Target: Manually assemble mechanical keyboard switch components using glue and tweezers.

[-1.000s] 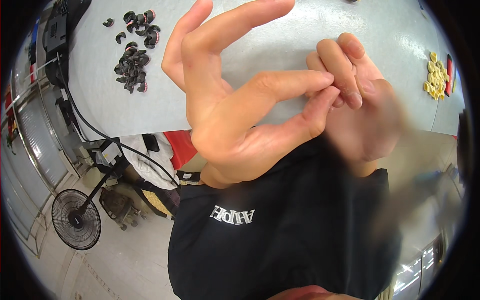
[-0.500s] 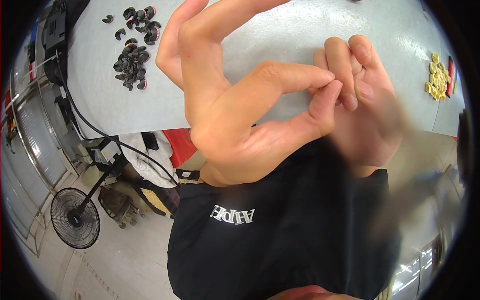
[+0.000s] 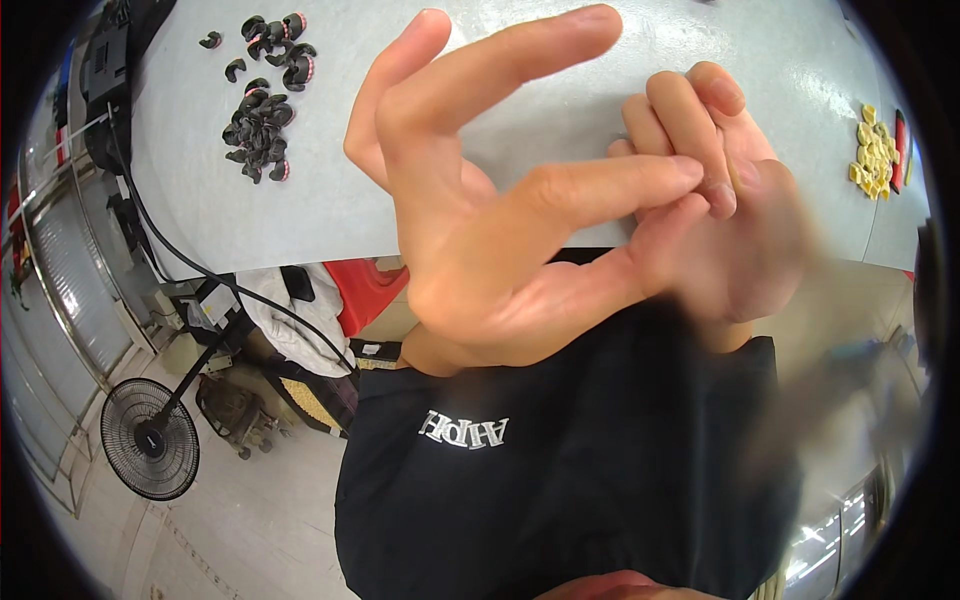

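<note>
In front of my chest, above the grey table (image 3: pixel 190 210), my two hands meet. My left hand (image 3: pixel 470 235) pinches with thumb and index finger at the fingertips of the other hand; its remaining fingers are stretched out. My right hand (image 3: pixel 745 205) has its fingers curled in, with thumb and index tip pressed close together. Whatever lies between the fingertips is too small or hidden to make out. A blurred smear covers part of the right palm and wrist.
Small black curved pieces (image 3: pixel 262 130), some with pink edges, lie in clusters at the table's far left. Yellow pieces (image 3: pixel 873 155) form a pile at the right, beside a red slim tool (image 3: pixel 898 150). A cable (image 3: pixel 185 255), red stool (image 3: pixel 365 295) and black fan (image 3: pixel 150 438) are at left.
My left hand has shifted slightly right, its pinch now overlapping the right fingertips more. The thin tan edge seen earlier between the right fingers no longer shows.
</note>
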`<state>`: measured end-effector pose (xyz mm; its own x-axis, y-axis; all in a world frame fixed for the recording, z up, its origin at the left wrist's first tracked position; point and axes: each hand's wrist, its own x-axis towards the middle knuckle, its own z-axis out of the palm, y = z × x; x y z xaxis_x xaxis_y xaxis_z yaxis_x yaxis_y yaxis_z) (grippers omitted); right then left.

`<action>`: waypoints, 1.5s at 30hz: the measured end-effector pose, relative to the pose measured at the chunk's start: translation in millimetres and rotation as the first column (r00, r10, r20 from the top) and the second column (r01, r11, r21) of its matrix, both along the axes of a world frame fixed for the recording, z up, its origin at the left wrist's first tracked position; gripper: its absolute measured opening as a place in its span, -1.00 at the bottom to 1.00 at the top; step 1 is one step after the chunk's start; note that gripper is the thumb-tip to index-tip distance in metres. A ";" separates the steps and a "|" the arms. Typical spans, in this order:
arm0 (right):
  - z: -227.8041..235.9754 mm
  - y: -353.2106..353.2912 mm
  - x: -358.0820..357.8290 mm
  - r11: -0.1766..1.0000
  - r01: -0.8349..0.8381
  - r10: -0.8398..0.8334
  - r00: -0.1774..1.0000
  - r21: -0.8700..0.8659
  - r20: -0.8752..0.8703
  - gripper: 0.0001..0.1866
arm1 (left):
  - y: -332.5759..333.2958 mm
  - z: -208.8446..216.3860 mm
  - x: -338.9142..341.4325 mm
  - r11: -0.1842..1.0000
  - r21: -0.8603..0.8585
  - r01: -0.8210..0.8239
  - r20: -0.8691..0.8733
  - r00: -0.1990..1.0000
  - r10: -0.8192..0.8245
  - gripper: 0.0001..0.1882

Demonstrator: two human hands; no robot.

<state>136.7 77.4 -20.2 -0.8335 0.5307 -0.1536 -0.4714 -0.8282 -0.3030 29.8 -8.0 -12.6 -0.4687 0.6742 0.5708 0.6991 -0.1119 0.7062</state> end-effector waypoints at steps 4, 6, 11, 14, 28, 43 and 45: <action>-0.4 -3.3 -1.8 0.999 0.030 -0.030 1.000 0.027 0.004 -0.70 | 6.6 -16.1 -8.6 0.992 0.111 0.058 -0.152 0.988 -0.040 -0.71; -0.4 -4.1 -2.0 0.997 0.038 -0.040 0.999 0.064 0.028 -0.69 | 7.1 -17.1 -9.5 0.989 0.130 0.073 -0.153 0.987 -0.052 -0.70; 0.5 -4.5 -2.0 0.993 0.028 -0.042 0.992 0.118 0.116 -0.67 | 1.9 -13.4 -5.4 0.997 0.071 0.029 -0.084 0.996 -0.023 -0.69; -2.7 -5.4 -1.7 0.989 0.058 -0.065 0.997 0.135 0.046 -0.69 | -5.4 -7.0 0.9 1.000 0.027 0.002 -0.033 0.999 -0.001 -0.69; -4.1 -6.0 -2.0 0.992 0.068 -0.070 0.997 0.109 0.018 -0.74 | -3.4 4.5 11.5 0.997 0.013 -0.082 0.053 0.995 0.081 -0.70; -5.0 -6.4 -2.8 0.981 0.067 -0.075 0.996 0.183 0.039 -0.75 | -6.4 -5.1 4.3 0.998 -0.024 -0.058 -0.102 0.993 0.055 -0.72; -5.8 -6.4 -2.6 0.979 0.063 -0.071 0.997 0.193 0.036 -0.75 | -5.6 1.6 6.4 0.990 0.012 -0.140 -0.008 0.990 0.140 -0.72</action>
